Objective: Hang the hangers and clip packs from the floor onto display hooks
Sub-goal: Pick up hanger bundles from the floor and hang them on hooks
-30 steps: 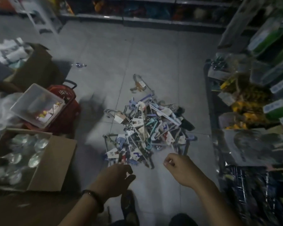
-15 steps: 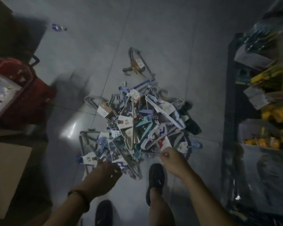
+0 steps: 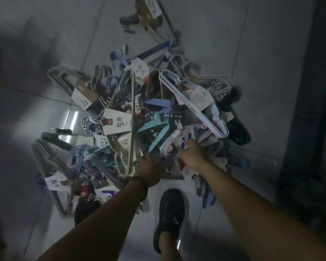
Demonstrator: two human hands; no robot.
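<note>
Plastic hangers, banded into packs with paper cards, lie tangled in one pile point(image 3: 132, 117) on the tiled floor point(image 3: 252, 53). None is on a hook, and no display hooks show in our view. Our left hand point(image 3: 151, 170) is down at the near edge of the pile beside a grey hanger pack point(image 3: 124, 147). Its back is toward us and its fingers are buried, so we cannot tell whether they hold anything. Our right hand point(image 3: 194, 155) has curled fingers against a white card with blue print point(image 3: 185, 135), but blur hides whether it truly grips. We judge the step to be picking packs out of the heap. To do it well, we should choose a pack lying on top, take it near its hook end or card band rather than by one arm, and lift slowly. Neighbours such as the teal pack point(image 3: 158, 127) look interlocked and could drag along. One hand can press them down while the other draws free. Our shoe point(image 3: 169, 213) stands just beside the pile, so we mind our footing.
</note>
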